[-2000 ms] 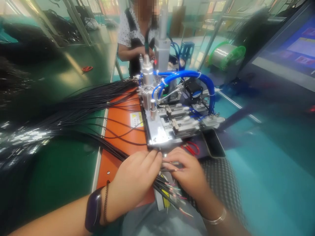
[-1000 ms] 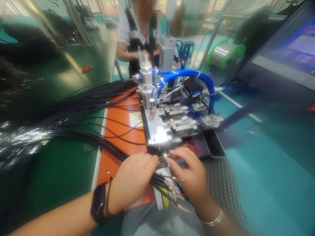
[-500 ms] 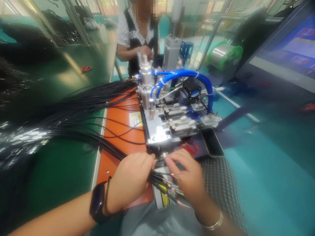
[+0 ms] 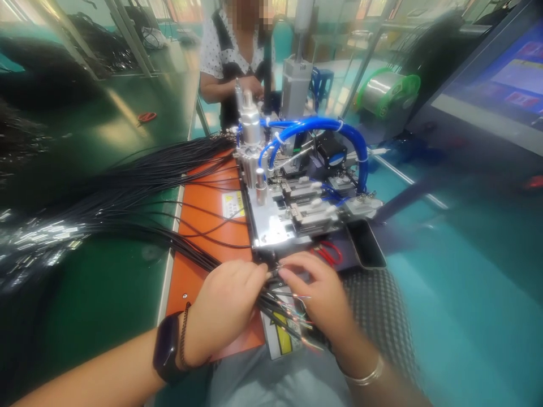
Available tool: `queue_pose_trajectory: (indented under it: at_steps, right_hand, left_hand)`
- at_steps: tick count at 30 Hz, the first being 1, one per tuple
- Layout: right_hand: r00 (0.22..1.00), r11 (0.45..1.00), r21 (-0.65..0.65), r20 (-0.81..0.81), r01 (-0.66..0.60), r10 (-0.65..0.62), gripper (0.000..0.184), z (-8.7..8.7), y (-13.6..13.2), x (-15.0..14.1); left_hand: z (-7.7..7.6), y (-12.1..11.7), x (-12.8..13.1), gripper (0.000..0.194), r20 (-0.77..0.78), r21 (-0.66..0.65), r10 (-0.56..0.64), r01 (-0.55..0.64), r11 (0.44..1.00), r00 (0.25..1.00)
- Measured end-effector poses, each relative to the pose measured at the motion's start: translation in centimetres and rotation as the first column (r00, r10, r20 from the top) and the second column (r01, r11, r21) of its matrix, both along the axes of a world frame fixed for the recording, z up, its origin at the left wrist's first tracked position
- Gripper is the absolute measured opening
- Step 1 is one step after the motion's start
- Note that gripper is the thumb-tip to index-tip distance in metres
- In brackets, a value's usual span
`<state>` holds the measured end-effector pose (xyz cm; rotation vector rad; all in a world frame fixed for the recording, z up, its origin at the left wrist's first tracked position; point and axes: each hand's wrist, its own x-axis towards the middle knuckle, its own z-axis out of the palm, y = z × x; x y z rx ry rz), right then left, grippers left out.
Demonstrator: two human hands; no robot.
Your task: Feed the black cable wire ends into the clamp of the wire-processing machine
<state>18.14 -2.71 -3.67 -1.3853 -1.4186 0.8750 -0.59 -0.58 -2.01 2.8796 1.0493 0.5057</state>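
Note:
My left hand [image 4: 231, 305] is closed around a bundle of thin black cables [image 4: 195, 251] that comes in from the left. Below that hand the cables' stripped ends [image 4: 292, 316] fan out, showing fine coloured wires. My right hand [image 4: 316, 291] pinches a small cable end [image 4: 276, 270] just beyond my left thumb; its fine detail is blurred. Both hands are close together at the front edge of a metal machine fixture [image 4: 274, 229] with clamps and blue hoses [image 4: 314, 127].
Red-handled scissors or pliers [image 4: 328, 254] and a phone [image 4: 367, 243] lie right of my hands. More black cables [image 4: 139, 169] cross the orange board [image 4: 212, 217]. A co-worker [image 4: 237, 62] stands behind the machine. A green-rimmed wire spool [image 4: 388, 93] stands back right.
My right hand has shifted slightly left, its fingertips now nearer my left thumb at the cable end. My left hand keeps its hold on the bundle.

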Motion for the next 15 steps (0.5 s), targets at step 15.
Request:
queue_pose_trajectory:
  at_steps: [15]
  right_hand:
    - [0.984, 0.908, -0.393, -0.154, -0.143, 0.089, 0.012, -0.8, 0.6, 1.8]
  left_hand:
    - [1.0, 0.2, 0.6, 0.043, -0.156, -0.145, -0.055, 0.032, 0.989, 0.986]
